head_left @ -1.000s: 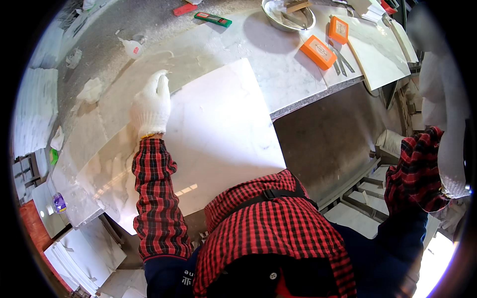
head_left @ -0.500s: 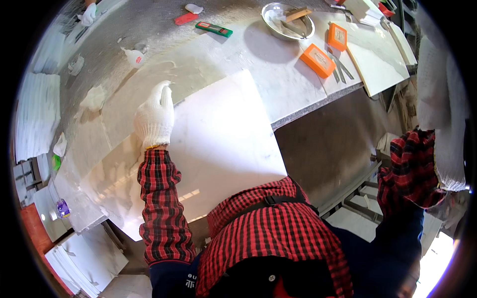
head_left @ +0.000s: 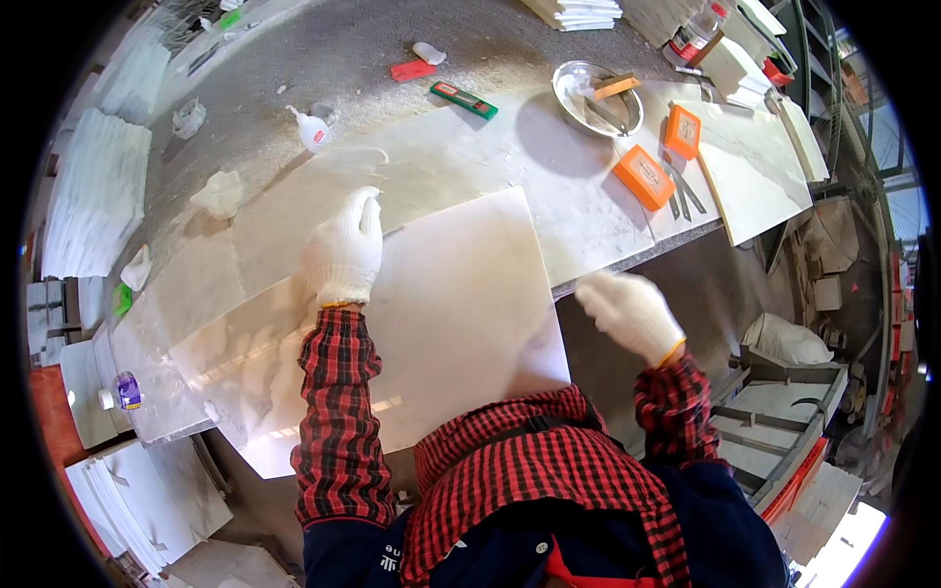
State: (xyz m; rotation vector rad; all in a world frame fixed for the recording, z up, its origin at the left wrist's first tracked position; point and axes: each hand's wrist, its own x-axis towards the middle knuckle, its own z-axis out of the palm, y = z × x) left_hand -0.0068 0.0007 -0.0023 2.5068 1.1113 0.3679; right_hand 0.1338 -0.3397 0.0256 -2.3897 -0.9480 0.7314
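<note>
A large white tile (head_left: 461,294) with faint grey veining lies in front of me, its near edge by my apron and its near-left corner past the bench edge. My left hand (head_left: 345,250), in a white knit glove, is closed over the tile's far edge, fingers mostly hidden behind the glove's back. To the right of the tile, apart from it, my gloved right hand (head_left: 632,314) hangs over the gap beyond the bench edge. Motion blurs its fingers, and nothing shows in it.
On the bench are a white squeeze bottle (head_left: 312,130), a green box (head_left: 464,100), a red piece (head_left: 413,71) and a metal bowl (head_left: 559,98) with scrapers. Orange boxes (head_left: 644,177) sit beside metal blades (head_left: 689,191). A tile stack (head_left: 96,201) stands left; a metal-framed rack (head_left: 784,412) is low right.
My right hand has swung in from the far right toward the tile's right edge. My left hand stays on the far edge. The whole view has shifted a little.
</note>
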